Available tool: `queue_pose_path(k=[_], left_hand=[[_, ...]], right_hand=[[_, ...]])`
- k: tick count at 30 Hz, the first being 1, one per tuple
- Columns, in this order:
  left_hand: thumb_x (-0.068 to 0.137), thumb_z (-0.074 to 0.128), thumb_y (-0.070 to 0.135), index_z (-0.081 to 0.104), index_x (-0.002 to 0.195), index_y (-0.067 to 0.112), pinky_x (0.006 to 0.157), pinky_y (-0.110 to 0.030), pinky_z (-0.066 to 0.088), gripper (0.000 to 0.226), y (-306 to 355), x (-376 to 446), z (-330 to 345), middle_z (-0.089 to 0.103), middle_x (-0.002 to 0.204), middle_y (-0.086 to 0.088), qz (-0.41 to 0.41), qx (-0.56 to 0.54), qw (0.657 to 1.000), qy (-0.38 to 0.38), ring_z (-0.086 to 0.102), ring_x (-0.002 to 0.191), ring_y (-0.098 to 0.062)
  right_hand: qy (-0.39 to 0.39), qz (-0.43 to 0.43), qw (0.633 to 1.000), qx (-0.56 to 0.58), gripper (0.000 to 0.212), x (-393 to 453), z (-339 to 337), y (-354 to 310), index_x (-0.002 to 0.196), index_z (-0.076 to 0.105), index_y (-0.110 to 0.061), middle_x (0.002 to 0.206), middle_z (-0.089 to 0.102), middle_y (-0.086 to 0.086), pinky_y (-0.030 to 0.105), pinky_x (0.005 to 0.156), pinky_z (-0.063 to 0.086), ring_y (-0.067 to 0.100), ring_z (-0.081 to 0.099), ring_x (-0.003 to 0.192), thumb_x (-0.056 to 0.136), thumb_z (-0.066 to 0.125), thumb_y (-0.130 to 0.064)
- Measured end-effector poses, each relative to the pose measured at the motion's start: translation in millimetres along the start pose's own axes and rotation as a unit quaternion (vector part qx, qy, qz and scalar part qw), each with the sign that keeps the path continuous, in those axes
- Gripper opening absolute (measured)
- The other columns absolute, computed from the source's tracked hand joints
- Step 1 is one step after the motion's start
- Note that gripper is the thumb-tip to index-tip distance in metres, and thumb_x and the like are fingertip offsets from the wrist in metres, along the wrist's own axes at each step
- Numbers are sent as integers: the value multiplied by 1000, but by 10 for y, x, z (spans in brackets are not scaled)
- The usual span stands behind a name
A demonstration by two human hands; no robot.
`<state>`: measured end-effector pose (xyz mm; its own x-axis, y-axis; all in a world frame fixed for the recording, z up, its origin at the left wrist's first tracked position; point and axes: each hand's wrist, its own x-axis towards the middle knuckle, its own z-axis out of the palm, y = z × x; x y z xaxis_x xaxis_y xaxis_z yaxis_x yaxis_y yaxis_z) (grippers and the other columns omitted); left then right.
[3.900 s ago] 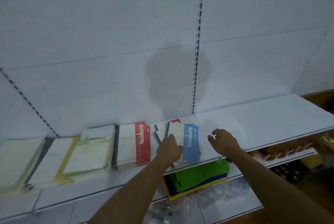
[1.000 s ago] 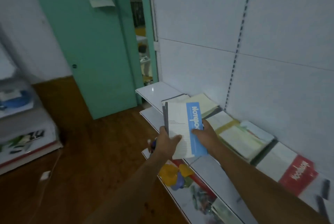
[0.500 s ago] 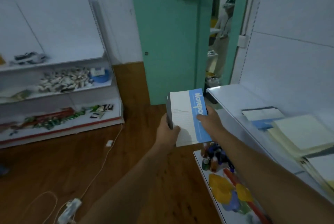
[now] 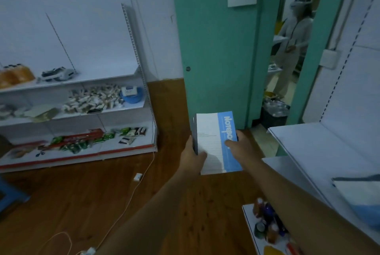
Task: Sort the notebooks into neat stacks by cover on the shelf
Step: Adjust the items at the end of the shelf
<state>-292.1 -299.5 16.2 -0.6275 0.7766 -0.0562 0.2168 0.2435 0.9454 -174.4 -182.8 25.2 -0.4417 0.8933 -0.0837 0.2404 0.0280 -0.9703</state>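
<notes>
I hold a small stack of white notebooks with a blue strip (image 4: 214, 141) out over the wooden floor, in front of me at mid-frame. My left hand (image 4: 192, 157) grips its left edge, thumb on the front cover. My right hand (image 4: 238, 144) grips the right edge over the blue strip. The white shelf (image 4: 308, 143) lies to the right. On it, at the right frame edge, sits another white and blue notebook (image 4: 362, 197), partly cut off.
A green door (image 4: 216, 49) stands ahead, with a person (image 4: 294, 45) in the open doorway beside it. A white shelving unit (image 4: 82, 110) with small goods fills the left. A white cable (image 4: 131, 197) trails across the floor. Bottles (image 4: 267, 224) crowd a lower shelf at bottom right.
My view has swung left from the shelf of notebooks toward the door and the room. Both hands still hold the blue-strip stack, now further from the shelf.
</notes>
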Motion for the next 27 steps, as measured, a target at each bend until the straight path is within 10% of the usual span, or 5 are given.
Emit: queue_pose_path(k=[15, 19, 24, 27], left_hand=[[90, 54, 0, 29, 145, 28, 91, -22, 38, 66, 756, 1590, 2179, 49, 124, 13, 91, -20, 967, -239, 48, 114, -10], [79, 57, 17, 38, 136, 35, 103, -36, 43, 63, 922, 1792, 2912, 57, 128, 8, 130, -12, 932, -339, 54, 118, -17], [90, 56, 5, 25, 150, 25, 86, -13, 40, 70, 1105, 1786, 3620, 54, 129, 6, 184, 13, 863, -471, 51, 109, -8], [89, 57, 10, 19, 152, 27, 98, -30, 46, 75, 1078, 1625, 3941, 54, 136, 0, 190, 47, 815, -545, 54, 113, -15]], right_hand=[[250, 72, 966, 11, 27, 1281, -1858, 401, 110, 54, -17, 100, 62, 5, 32, 74, 44, 25, 60, 90, 85, 56, -9], [361, 97, 927, 33, 29, 1262, -2379, 543, 113, 54, -18, 100, 62, 5, 30, 73, 43, 23, 60, 86, 85, 55, -9], [510, 125, 849, 50, 23, 993, -2784, 734, 108, 53, -15, 90, 60, 3, 24, 58, 40, 17, 58, 74, 86, 56, -9], [572, 174, 800, 48, 24, 685, -2863, 886, 111, 52, -14, 97, 62, 6, 29, 67, 45, 23, 60, 81, 87, 54, -14]])
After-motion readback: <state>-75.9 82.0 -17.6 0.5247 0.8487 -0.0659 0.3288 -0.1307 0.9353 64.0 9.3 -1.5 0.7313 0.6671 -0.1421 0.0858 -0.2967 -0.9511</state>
